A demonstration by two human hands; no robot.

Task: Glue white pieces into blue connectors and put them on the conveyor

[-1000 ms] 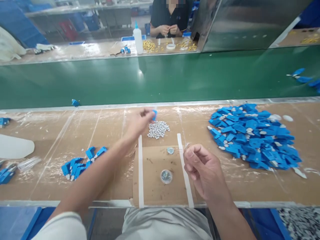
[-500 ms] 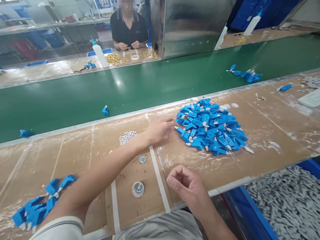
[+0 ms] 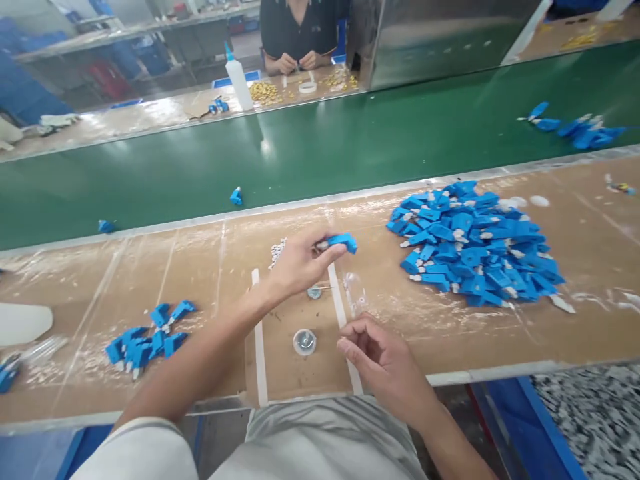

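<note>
My left hand (image 3: 303, 263) is closed on a blue plastic piece (image 3: 343, 242), pinched between thumb and fingers above the table. A large heap of similar blue pieces with white tips (image 3: 475, 243) lies to its right. Curled in a pinch near the table's front edge is my right hand (image 3: 383, 360); whatever its fingers may hold is hidden. Left of it sits a small round clear dish (image 3: 305, 342). Beyond the dish is a small grey lump (image 3: 314, 292) with a thin stick. Small white bits (image 3: 278, 252) lie partly behind my left hand.
A smaller group of blue pieces (image 3: 145, 340) lies on the left. Past the table runs a green conveyor belt (image 3: 320, 143) carrying several blue pieces. A co-worker (image 3: 299, 33) sits across it, near a white bottle (image 3: 239, 80). A blue bin (image 3: 543, 427) of grey pieces stands at lower right.
My left hand has come back from the heap with a blue piece in its fingers. My right hand stays curled near the front edge. The view has swung left.
</note>
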